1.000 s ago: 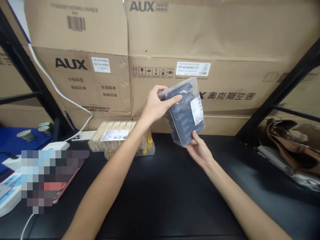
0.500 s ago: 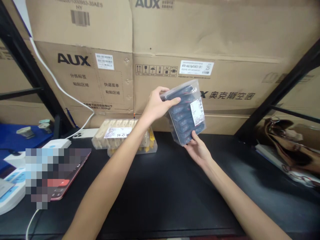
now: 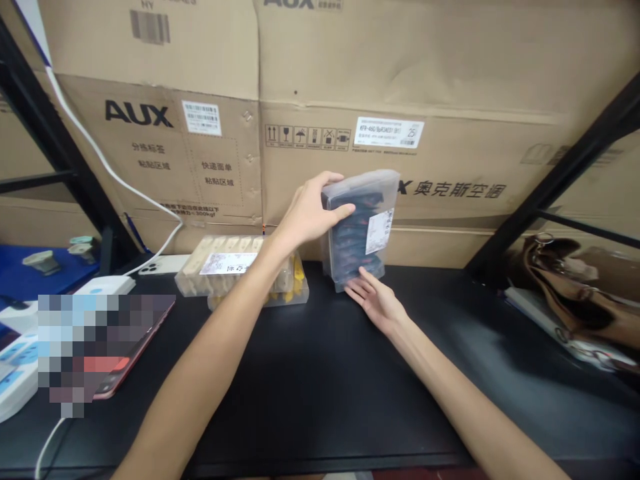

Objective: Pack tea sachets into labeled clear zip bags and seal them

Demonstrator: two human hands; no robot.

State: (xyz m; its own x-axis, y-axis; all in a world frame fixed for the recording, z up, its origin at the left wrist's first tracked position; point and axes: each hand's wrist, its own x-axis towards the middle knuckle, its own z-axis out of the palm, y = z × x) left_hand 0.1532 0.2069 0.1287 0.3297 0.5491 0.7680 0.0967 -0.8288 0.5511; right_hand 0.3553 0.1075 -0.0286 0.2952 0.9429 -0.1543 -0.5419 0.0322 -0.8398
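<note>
A clear plastic box of dark blue items (image 3: 356, 230), with a white printed label, stands nearly upright near the back of the black tabletop. My left hand (image 3: 317, 207) grips its upper left side, thumb across the front and fingers behind. At the box's lower front edge is my right hand (image 3: 373, 299), its fingers spread and their tips against the box. To the left lies a clear box of beige items (image 3: 200, 263) with a white label, stacked on a box with yellow items (image 3: 300, 288); my left forearm partly covers both.
Large cardboard cartons (image 3: 310, 173) form the back wall. A phone (image 3: 143, 343), a white power strip (image 3: 20, 373) and a cable lie at left. A brown bag (image 3: 575, 293) rests on papers at right, beside a black metal frame (image 3: 525, 193).
The box of dark blue items has turned more upright and come down slightly to the left. My right hand has moved left and its fingers have loosened. The camera view has shifted slightly.
</note>
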